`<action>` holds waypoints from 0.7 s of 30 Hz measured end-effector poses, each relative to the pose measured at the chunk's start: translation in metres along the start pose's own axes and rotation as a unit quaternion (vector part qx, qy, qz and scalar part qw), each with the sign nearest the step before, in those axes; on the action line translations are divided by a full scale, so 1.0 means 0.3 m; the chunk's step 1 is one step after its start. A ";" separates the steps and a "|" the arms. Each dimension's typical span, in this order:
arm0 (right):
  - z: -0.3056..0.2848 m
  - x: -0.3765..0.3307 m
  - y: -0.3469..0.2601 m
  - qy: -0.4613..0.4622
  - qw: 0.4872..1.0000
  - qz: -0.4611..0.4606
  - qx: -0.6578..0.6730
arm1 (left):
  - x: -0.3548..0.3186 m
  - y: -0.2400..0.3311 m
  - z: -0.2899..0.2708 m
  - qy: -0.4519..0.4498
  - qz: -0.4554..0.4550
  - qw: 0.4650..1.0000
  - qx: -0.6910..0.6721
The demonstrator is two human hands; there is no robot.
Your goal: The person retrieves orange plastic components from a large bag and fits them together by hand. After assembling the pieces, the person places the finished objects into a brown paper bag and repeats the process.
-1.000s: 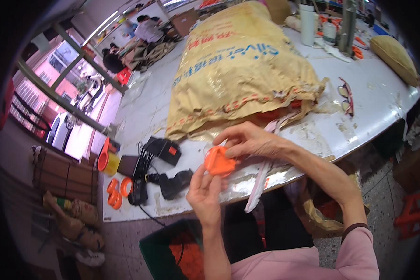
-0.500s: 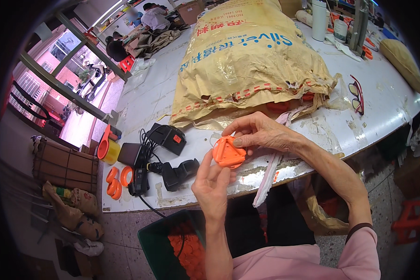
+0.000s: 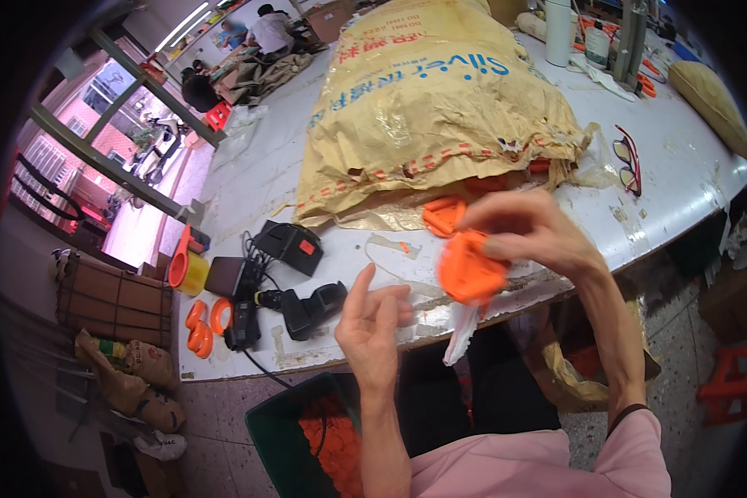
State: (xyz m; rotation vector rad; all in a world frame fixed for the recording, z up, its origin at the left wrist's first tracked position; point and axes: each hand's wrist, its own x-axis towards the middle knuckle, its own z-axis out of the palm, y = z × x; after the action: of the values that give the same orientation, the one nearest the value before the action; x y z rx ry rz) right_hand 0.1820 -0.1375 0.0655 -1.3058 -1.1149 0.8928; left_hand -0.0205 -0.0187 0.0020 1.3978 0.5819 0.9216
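Observation:
My right hand (image 3: 527, 232) pinches an orange plastic part (image 3: 471, 270), which is blurred by motion. It is roundish, and hangs above the table's front edge. Close to my right fingertips is a second orange part (image 3: 443, 215) with raised ribs, at the mouth of the large yellow sack (image 3: 440, 108); whether the fingers touch it I cannot tell. More orange pieces show inside the sack's torn opening. My left hand (image 3: 373, 324) is open, with its fingers apart and nothing in it, just left of the held part.
Left on the table (image 3: 249, 166) are a black power tool (image 3: 314, 309), a charger (image 3: 289, 247), orange rings (image 3: 197, 328) and a yellow tape roll (image 3: 192, 272). Glasses (image 3: 628, 159) lie right. Below stands a green bin (image 3: 266, 423) of orange parts. People sit at the far end.
My right hand has carried the orange part rightward, out of my left hand, whose fingers have spread. A second orange part now shows by the sack's mouth. The view has shifted slightly.

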 end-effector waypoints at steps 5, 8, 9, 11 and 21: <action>-0.075 -0.392 0.091 0.084 0.991 0.099 0.023 | 0.011 0.009 -0.031 0.010 0.019 0.999 0.040; -0.131 -0.548 0.312 0.175 0.945 0.243 -0.134 | 0.017 0.010 -0.032 0.011 0.044 0.997 0.062; -0.157 -0.595 0.420 0.208 0.926 0.268 -0.168 | 0.018 0.005 -0.022 0.012 0.053 0.996 0.069; -0.229 -0.686 0.614 0.222 0.864 0.340 -0.298 | 0.018 -0.003 0.004 0.004 0.044 0.996 0.076; -0.226 -0.740 0.863 0.160 0.828 0.400 -0.359 | 0.005 0.005 0.003 0.015 0.046 0.991 0.121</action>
State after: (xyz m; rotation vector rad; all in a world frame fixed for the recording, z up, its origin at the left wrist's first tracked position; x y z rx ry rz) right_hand 0.2140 -0.3443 -0.2122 -2.5640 -0.6070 0.7899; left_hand -0.0191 -0.0181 0.0040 1.6416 0.6731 0.9714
